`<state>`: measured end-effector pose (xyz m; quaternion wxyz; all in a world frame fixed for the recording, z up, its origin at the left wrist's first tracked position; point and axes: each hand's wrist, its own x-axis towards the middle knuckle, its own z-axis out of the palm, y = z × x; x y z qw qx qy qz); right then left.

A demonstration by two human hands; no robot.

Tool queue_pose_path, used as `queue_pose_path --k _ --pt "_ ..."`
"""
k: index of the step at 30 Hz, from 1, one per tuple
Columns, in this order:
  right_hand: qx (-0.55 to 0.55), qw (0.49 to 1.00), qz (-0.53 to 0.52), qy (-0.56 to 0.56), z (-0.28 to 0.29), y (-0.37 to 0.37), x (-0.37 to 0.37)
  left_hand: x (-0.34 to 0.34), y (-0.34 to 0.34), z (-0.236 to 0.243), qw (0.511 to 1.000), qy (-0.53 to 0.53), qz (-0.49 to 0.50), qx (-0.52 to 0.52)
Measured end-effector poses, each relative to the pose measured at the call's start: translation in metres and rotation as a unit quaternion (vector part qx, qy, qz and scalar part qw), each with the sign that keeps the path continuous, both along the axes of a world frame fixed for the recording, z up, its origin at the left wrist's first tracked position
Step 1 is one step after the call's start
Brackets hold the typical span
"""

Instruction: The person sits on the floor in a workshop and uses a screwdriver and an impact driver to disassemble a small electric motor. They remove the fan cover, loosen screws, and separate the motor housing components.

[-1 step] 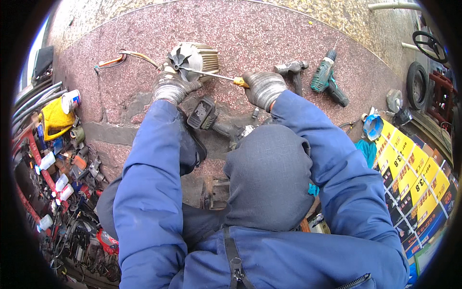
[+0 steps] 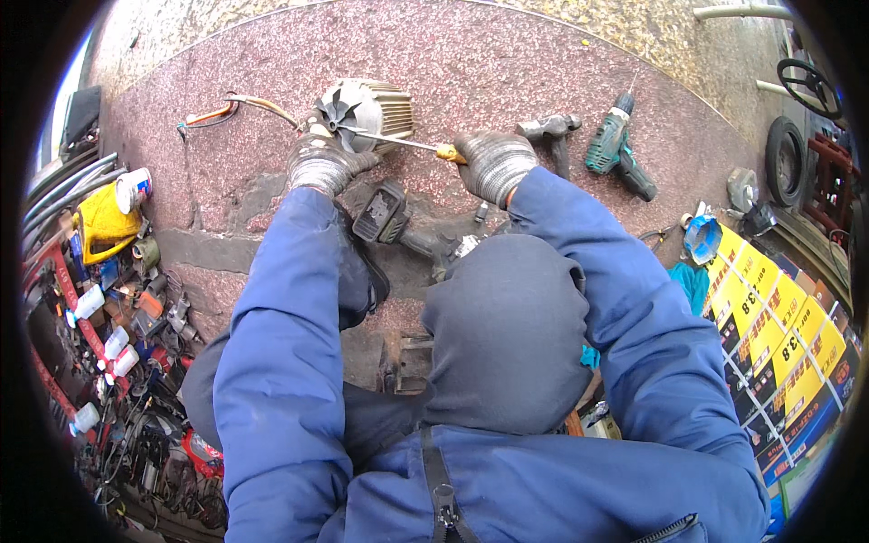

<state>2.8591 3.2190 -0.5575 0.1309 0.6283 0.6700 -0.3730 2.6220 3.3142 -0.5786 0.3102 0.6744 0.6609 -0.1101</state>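
Observation:
A grey finned motor housing (image 2: 376, 109) with a small fan at its end lies on the reddish stone slab (image 2: 507, 63). My left hand (image 2: 324, 163), in a grey knit glove, grips the housing at its fan end. My right hand (image 2: 493, 165), also gloved, holds a screwdriver (image 2: 407, 142) by its orange handle. The thin shaft points left and its tip touches the fan end. Orange and tan cables (image 2: 237, 104) trail left from the housing. Both sleeves are blue.
A black power tool (image 2: 387, 213) lies just below my hands. A grey tool (image 2: 552, 131) and a green cordless drill (image 2: 615, 149) lie to the right. At left sit a yellow canister (image 2: 101, 224) and cluttered bottles and tools; at right, yellow-blue boxes (image 2: 778, 335) and a tyre (image 2: 786, 163).

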Motion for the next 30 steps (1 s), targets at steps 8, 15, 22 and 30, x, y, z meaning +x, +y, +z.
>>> queue_pose_path --k 8,15,22,30 --pt "-0.013 1.0 0.009 -0.007 -0.011 0.009 0.004 -0.002 0.0 -0.004 0.986 0.115 -0.124 0.002" --pt "-0.013 0.999 -0.037 -0.005 0.007 0.006 0.009 -0.008 0.004 -0.016 0.999 0.025 -0.001 -0.048" --pt "0.0 0.999 -0.03 0.022 -0.016 0.006 -0.003 -0.005 -0.001 -0.009 0.998 0.044 -0.03 -0.023" --pt "-0.015 1.0 -0.019 -0.003 0.0 -0.005 0.004 -0.001 -0.004 -0.016 0.996 -0.08 -0.035 -0.019"
